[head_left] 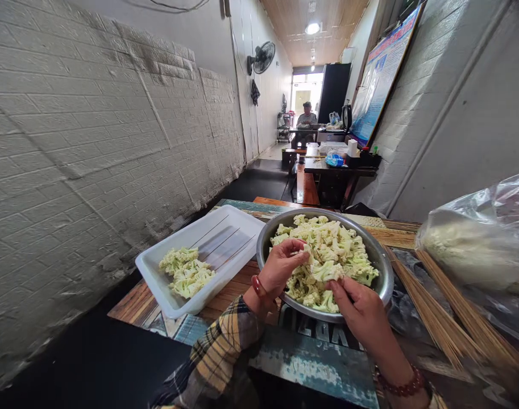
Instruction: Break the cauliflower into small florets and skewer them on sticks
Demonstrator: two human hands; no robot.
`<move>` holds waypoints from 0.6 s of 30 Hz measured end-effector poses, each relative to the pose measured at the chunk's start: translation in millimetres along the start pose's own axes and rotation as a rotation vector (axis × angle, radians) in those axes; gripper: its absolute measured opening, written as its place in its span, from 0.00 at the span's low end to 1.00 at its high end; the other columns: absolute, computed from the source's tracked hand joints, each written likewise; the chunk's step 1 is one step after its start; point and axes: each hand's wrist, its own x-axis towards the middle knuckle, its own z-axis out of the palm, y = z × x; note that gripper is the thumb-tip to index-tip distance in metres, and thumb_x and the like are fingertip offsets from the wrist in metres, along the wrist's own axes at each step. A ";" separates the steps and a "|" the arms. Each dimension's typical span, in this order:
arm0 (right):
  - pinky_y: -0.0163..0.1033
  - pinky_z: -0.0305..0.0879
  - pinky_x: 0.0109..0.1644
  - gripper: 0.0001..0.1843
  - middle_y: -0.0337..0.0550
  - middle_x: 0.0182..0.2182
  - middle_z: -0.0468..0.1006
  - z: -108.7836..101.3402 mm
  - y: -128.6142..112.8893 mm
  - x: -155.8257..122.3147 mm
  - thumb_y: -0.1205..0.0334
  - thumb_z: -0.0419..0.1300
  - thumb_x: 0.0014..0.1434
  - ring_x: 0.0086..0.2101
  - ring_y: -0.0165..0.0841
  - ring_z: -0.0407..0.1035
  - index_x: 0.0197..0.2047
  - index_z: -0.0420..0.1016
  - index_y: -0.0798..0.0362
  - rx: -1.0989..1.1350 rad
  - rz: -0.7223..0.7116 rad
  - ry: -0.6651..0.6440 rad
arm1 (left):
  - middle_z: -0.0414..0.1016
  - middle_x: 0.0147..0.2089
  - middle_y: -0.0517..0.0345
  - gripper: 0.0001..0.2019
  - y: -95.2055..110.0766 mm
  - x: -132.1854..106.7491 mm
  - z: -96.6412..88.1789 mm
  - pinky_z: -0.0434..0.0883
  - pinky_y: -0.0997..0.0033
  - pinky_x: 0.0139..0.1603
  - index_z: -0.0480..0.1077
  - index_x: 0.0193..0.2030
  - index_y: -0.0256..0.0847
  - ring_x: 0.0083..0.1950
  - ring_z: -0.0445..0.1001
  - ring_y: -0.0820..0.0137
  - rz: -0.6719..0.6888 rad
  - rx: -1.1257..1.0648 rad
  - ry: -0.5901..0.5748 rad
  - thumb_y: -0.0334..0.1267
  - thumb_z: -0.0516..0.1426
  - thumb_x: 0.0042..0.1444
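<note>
Two bare hands work over one metal bowl (386,278), each closed in a pinch: the left hand (278,270) grips a small pale piece between thumb and forefinger, and the right hand (361,304) grips a cauliflower floret (326,271) by its edge; whether the two grips share a single piece cannot be told. The floret is over the heap of cauliflower (323,230) in the bowl, whose pieces overlap too much to count. They are creamy white, knobbly on top, with pale green stalks. To the left of the bowl, one white tray (191,307) holds three skewers (220,244) lying side by side, with cauliflower crowded at their near ends. To the right lie two bundles of thin sticks (427,312), near one clear plastic bag (476,241) with whitish contents. All these rest on one table (302,363) of multicoloured planks
</note>
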 end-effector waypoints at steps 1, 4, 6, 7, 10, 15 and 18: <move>0.36 0.59 0.31 0.21 0.40 0.22 0.73 -0.1 -0.3 -0.1 0.50 0.46 0.65 0.26 0.33 0.69 0.28 0.71 0.52 0.002 0.006 -0.008 | 0.72 0.36 0.58 0.10 -1.2 0.4 -0.8 0.64 0.75 0.39 0.71 0.29 0.36 0.36 0.67 0.75 0.022 0.066 0.039 0.37 0.66 0.42; 0.36 0.59 0.32 0.21 0.40 0.23 0.74 0.0 -0.3 -0.2 0.50 0.46 0.66 0.28 0.34 0.69 0.30 0.71 0.52 0.007 0.012 -0.027 | 0.67 0.29 0.62 0.09 -2.7 0.7 -1.2 0.62 0.77 0.33 0.70 0.29 0.36 0.30 0.63 0.77 0.029 0.143 0.110 0.36 0.65 0.43; 0.36 0.58 0.32 0.21 0.40 0.23 0.73 0.8 0.3 -0.3 0.50 0.46 0.66 0.27 0.34 0.69 0.29 0.69 0.52 0.012 0.009 -0.029 | 0.66 0.27 0.64 0.08 -1.7 0.0 0.1 0.62 0.78 0.31 0.68 0.30 0.37 0.28 0.63 0.79 0.027 0.088 0.110 0.34 0.63 0.43; 0.36 0.58 0.32 0.21 0.40 0.23 0.72 1.3 0.6 -0.4 0.50 0.46 0.66 0.27 0.33 0.68 0.28 0.68 0.51 0.014 0.005 -0.028 | 0.66 0.28 0.65 0.09 -0.9 -0.4 1.0 0.63 0.78 0.31 0.67 0.30 0.37 0.28 0.64 0.79 0.022 0.045 0.103 0.33 0.63 0.43; 0.36 0.56 0.31 0.21 0.37 0.21 0.70 2.9 1.4 -0.9 0.50 0.46 0.65 0.25 0.32 0.67 0.24 0.63 0.51 -0.003 -0.021 -0.016 | 0.68 0.29 0.64 0.12 1.5 -1.3 3.7 0.68 0.74 0.34 0.65 0.30 0.37 0.28 0.70 0.77 -0.038 -0.096 0.060 0.35 0.64 0.43; 0.36 0.53 0.30 0.22 0.36 0.20 0.69 4.1 0.8 -1.2 0.50 0.46 0.66 0.24 0.31 0.67 0.23 0.59 0.50 -0.090 -0.074 -0.063 | 0.73 0.25 0.60 0.16 2.3 -1.6 5.0 0.70 0.71 0.30 0.66 0.33 0.36 0.27 0.75 0.70 -0.134 -0.147 0.043 0.41 0.66 0.42; 0.36 0.53 0.30 0.22 0.37 0.20 0.70 3.9 -0.1 -0.2 0.50 0.45 0.66 0.24 0.32 0.67 0.24 0.61 0.50 -0.135 -0.071 -0.091 | 0.75 0.26 0.58 0.17 2.3 -2.4 3.8 0.70 0.73 0.30 0.70 0.35 0.34 0.27 0.76 0.70 -0.159 -0.145 0.045 0.42 0.67 0.42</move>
